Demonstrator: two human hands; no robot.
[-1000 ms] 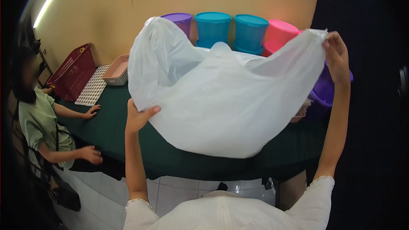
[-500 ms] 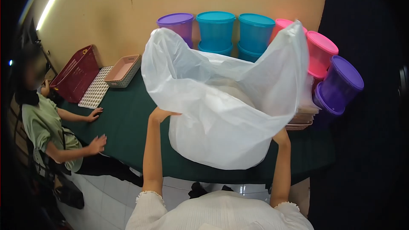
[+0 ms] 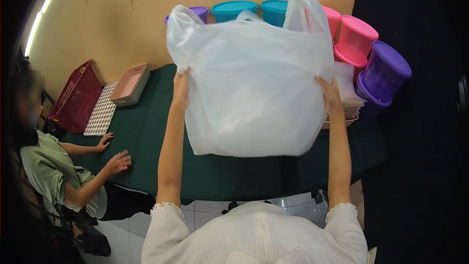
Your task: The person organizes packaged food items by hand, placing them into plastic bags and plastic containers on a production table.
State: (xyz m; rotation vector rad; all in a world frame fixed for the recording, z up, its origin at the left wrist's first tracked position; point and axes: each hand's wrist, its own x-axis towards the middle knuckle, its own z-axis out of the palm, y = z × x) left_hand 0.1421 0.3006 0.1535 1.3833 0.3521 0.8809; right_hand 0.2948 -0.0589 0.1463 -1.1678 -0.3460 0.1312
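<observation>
A large white plastic bag (image 3: pixel 259 88) with two handle loops standing up hangs in front of me above the green-covered table. It bulges, but what is inside cannot be made out. On its left edge, below the handle, my left hand (image 3: pixel 181 85) is closed on the plastic. My right hand (image 3: pixel 330 93) grips the opposite edge, thumb side against the bag. Both arms are stretched forward.
Teal tubs (image 3: pixel 234 11), pink tubs (image 3: pixel 356 34) and purple tubs (image 3: pixel 388 63) stand behind and to the right. A maroon basket (image 3: pixel 75 98), patterned board (image 3: pixel 101 110) and pink-lined basket (image 3: pixel 129 84) lie left. A person in green (image 3: pixel 63 171) stands at the left edge.
The bag has risen and turned upright toward me, its wide mouth no longer facing me. Both my hands have moved up along its sides. The other person's raised hand has shifted slightly.
</observation>
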